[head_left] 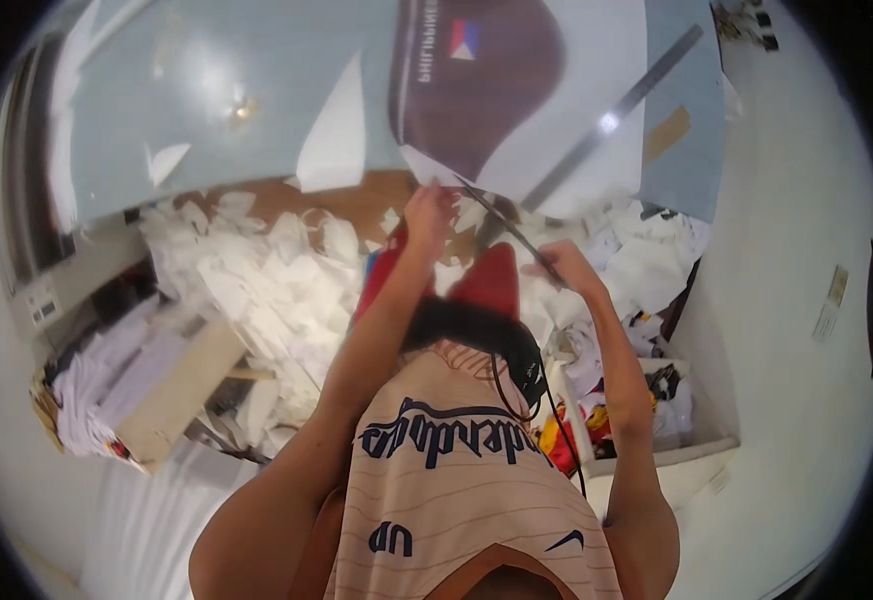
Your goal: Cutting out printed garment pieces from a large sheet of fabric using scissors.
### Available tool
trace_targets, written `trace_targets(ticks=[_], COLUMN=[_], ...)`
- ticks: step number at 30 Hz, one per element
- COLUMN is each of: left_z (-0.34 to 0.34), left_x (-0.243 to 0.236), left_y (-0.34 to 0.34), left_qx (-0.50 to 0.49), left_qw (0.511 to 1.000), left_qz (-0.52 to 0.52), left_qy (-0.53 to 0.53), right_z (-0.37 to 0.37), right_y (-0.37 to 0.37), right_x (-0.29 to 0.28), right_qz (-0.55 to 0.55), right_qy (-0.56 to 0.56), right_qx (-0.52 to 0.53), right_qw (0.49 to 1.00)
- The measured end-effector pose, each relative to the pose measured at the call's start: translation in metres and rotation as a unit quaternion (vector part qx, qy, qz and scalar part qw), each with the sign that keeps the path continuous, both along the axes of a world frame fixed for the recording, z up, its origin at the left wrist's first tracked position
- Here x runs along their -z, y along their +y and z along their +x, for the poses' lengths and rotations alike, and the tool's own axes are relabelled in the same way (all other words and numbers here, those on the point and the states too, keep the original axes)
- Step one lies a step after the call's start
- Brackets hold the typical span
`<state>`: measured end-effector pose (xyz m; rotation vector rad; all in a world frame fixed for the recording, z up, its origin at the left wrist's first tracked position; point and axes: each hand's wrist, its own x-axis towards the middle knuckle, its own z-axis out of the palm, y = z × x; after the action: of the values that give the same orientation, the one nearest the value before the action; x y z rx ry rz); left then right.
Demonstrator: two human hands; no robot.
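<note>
My left hand (430, 218) is at the table's near edge, its fingers closed on the lower edge of a large white printed sheet (592, 160) with a dark maroon shape and a small flag on it. In my right hand (569, 265) is a pair of long dark scissors (505, 222). Their blades point up and left, and the tips meet the sheet's lower edge just right of my left hand. A steel ruler (612, 122) lies slantwise across the right part of the sheet.
White offcuts (335, 150) lie on the blue-grey table (227, 60). A big heap of white scraps (267, 270) covers the floor below it. Boxes of fabric stand at both sides: a cardboard box (172, 395) on the left, a white bin (702, 450) on the right.
</note>
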<state>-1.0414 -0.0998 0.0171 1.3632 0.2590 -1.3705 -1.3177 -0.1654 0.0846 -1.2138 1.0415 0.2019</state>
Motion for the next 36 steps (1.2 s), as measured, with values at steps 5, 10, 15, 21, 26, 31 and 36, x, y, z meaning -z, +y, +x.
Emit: trace_targets(ticks=[5, 10, 15, 21, 26, 31, 36], left_z=[-0.010, -0.008, -0.012, -0.010, -0.011, -0.010, -0.008], left_x=[0.000, 0.007, 0.015, 0.012, -0.002, -0.001, -0.003], left_y=[0.004, -0.005, -0.002, 0.004, 0.006, 0.011, 0.014], left_qx=[-0.120, -0.070, -0.076, -0.100, -0.064, -0.099, -0.132], left_qw=[0.992, 0.993, 0.988, 0.986, 0.986, 0.987, 0.988], left_qz=[-0.005, 0.033, 0.053, 0.034, 0.032, 0.010, -0.008], left_qy=[-0.036, -0.089, -0.122, -0.129, -0.149, -0.126, -0.075], right_z=[0.003, 0.006, 0.019, 0.032, 0.030, 0.057, 0.024], right_y=[-0.025, -0.036, -0.034, -0.020, -0.019, -0.045, -0.051], right_x=[-0.004, 0.003, 0.011, -0.001, 0.008, -0.015, -0.044], right_qz=[-0.029, -0.013, -0.014, -0.028, -0.020, 0.012, 0.085], right_qy=[-0.006, 0.021, -0.028, -0.003, -0.036, -0.063, -0.017], right_qx=[-0.042, -0.063, -0.077, -0.093, -0.035, -0.021, -0.074], right_qw=[0.999, 0.998, 0.997, 0.995, 0.999, 0.998, 0.994])
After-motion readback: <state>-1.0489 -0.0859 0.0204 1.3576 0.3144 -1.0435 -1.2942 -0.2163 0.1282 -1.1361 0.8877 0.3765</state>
